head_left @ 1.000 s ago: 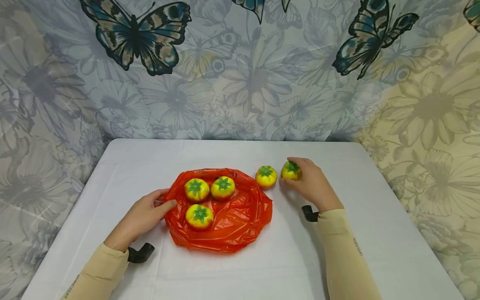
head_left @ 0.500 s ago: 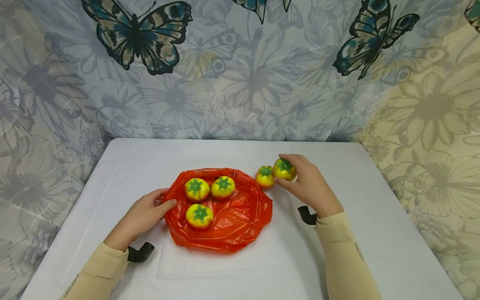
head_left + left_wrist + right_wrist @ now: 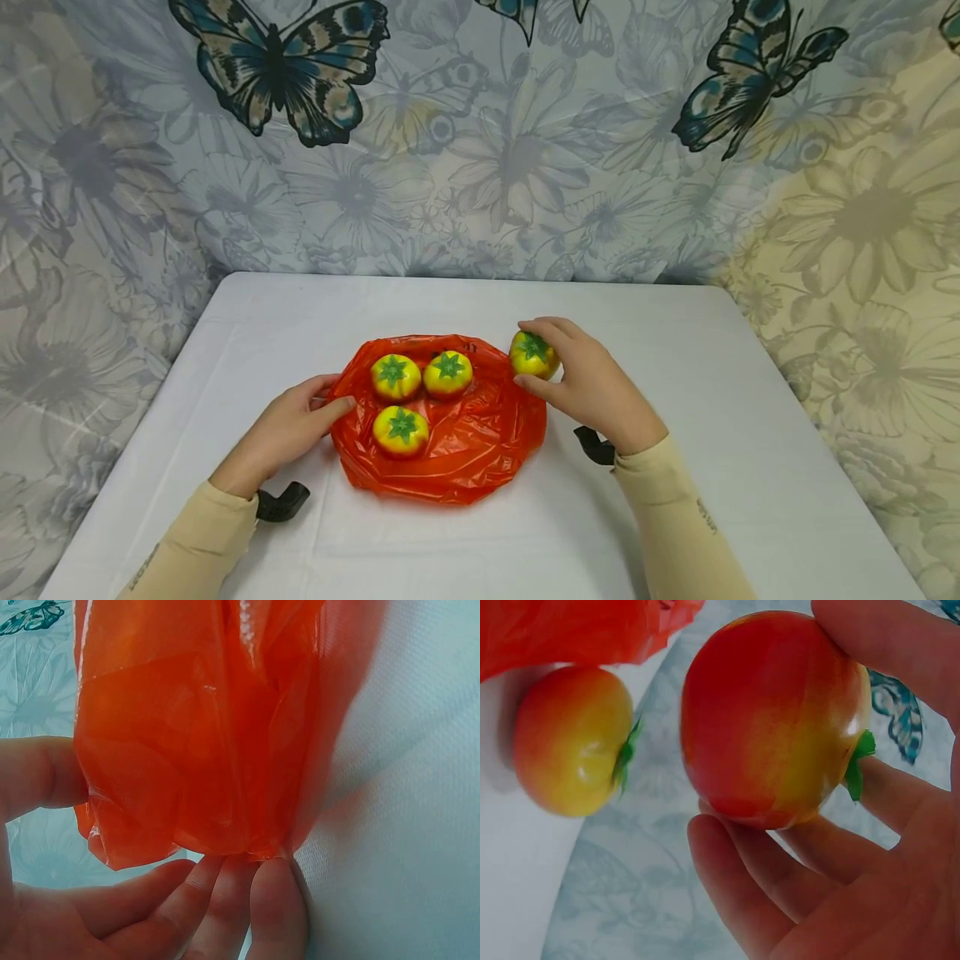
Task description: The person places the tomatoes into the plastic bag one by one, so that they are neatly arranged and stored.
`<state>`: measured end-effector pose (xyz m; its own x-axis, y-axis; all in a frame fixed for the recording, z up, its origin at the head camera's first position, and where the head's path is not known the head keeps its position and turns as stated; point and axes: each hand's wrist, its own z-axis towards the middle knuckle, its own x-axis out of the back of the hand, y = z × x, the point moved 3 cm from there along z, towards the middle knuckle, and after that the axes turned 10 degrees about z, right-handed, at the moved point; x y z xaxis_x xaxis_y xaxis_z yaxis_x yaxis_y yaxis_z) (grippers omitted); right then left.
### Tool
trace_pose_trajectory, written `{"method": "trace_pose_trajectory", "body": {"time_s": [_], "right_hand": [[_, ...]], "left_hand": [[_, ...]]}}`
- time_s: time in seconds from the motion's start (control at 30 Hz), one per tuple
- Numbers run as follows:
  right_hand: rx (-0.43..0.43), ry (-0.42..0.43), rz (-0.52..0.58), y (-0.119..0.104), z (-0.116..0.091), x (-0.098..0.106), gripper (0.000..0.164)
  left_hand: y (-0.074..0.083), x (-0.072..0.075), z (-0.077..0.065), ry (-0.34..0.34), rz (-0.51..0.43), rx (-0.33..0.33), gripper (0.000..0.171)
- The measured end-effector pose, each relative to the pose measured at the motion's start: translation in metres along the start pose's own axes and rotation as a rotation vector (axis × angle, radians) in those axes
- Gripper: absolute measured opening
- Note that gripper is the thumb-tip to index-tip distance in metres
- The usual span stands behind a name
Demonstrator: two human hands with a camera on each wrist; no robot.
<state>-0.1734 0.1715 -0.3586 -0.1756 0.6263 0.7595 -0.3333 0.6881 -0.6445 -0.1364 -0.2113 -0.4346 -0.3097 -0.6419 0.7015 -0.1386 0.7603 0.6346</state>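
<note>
My right hand [image 3: 592, 379] holds a red-and-yellow tomato [image 3: 532, 354] with a green leafy top, at the right rim of a red plastic bag [image 3: 480, 442]. The held tomato [image 3: 772, 727] sits between thumb and fingers in the right wrist view. Another tomato [image 3: 574, 742] rests on the table beside the bag there; the held one hides it in the head view. Inside the opened bag lie three tomatoes [image 3: 401, 432], grouped to the left. My left hand [image 3: 288, 429] grips the bag's left rim, thumb on one side and fingers at its edge [image 3: 217, 900].
A white cloth covers the table [image 3: 465, 550]. Behind it hangs a fabric backdrop [image 3: 517, 167] printed with flowers and butterflies. Each wrist carries a black mount [image 3: 283, 503] just below the hand.
My right hand has carried its tomato leftward, over the loose tomato and up to the bag's right rim. The left hand and the bag have stayed in place.
</note>
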Motion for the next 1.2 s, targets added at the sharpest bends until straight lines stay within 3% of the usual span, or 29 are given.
{"method": "trace_pose_trajectory", "body": {"time_s": [0.3,0.83,1.2], "right_hand": [[0.063,-0.049,-0.018,-0.02,-0.001,-0.02,0.068],[0.172,-0.234,-0.078,-0.054,-0.008,-0.068,0.07],[0.171,-0.354,-0.084,-0.058,-0.013,-0.09,0.062]], "left_hand": [[0.001,0.001,-0.001,0.005,0.007,-0.002,0.072],[-0.002,0.0,0.001,0.0,0.022,0.0,0.073],[-0.001,0.001,0.001,-0.008,0.024,0.011,0.074]]}}
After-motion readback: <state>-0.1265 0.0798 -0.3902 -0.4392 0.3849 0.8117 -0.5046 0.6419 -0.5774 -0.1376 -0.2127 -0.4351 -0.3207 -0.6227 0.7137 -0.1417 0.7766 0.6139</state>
